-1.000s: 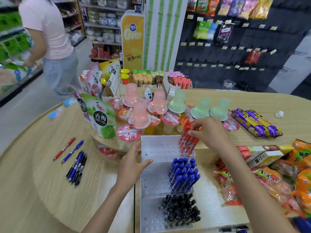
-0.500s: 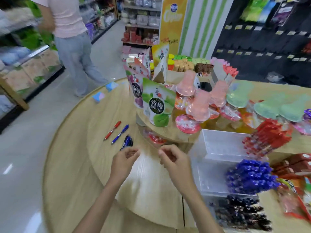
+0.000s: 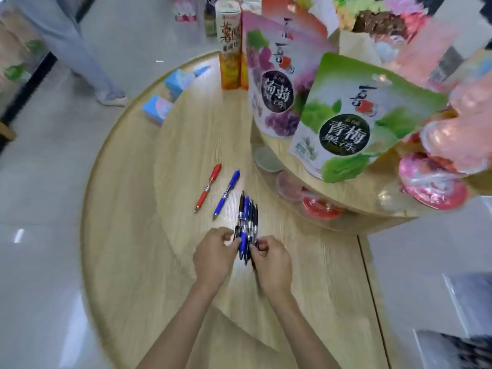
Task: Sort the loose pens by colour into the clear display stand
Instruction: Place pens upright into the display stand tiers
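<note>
Both left hand (image 3: 213,258), right hand (image 3: 271,265) fingers (image 3: 225,231) pinch pen bundle (image 3: 247,214), well inside table edge (image 3: 85,209).

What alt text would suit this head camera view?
A left hand and right hand grip a bunch of blue and black pens on a wooden table; one red pen and one blue pen lie loose beside.

What I can't make out
My left hand (image 3: 213,255) and right hand (image 3: 271,262) hide the near ends of the pen bundle (image 3: 246,217); the display stand (image 3: 458,347) is blurred and edge-cut.
</note>
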